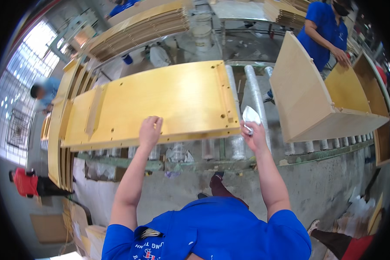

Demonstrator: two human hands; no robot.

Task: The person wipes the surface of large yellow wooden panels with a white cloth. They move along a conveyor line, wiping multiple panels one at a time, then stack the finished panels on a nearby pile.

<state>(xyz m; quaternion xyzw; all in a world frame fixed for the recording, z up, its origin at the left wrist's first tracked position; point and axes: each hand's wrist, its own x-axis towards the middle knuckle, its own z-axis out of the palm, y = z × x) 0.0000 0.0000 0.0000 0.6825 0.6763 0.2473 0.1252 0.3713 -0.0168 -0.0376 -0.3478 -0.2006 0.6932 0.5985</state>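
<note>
One yellow panel (160, 95) lies face up over the roller line, right in front of the person. Its long axis runs left to right, across the body, with the left end slightly nearer; one long edge faces the person, and the right end points toward the cabinet (303, 95). Two battens cross its width, a left one (94, 110) and a right one (228, 93) close to the end. At least four dark holes show on its face.

Two bare hands are at work. The left hand (150, 131) is at the near long edge, fingers bent over the face; whether it grips or merely rests, I cannot tell. The right hand (254, 135) is closed around one white pouch (251, 115), just beside the panel's near right corner.

Three wrapped rollers (256, 89) show between panel and cabinet. One stack of several boards (56, 134) stands by the panel's left end. Two more stacks sit farther off, a left one (138, 32) and a right one (285, 14). One co-worker in blue (318, 32) stands behind the cabinet, a hand (341, 57) on it.
</note>
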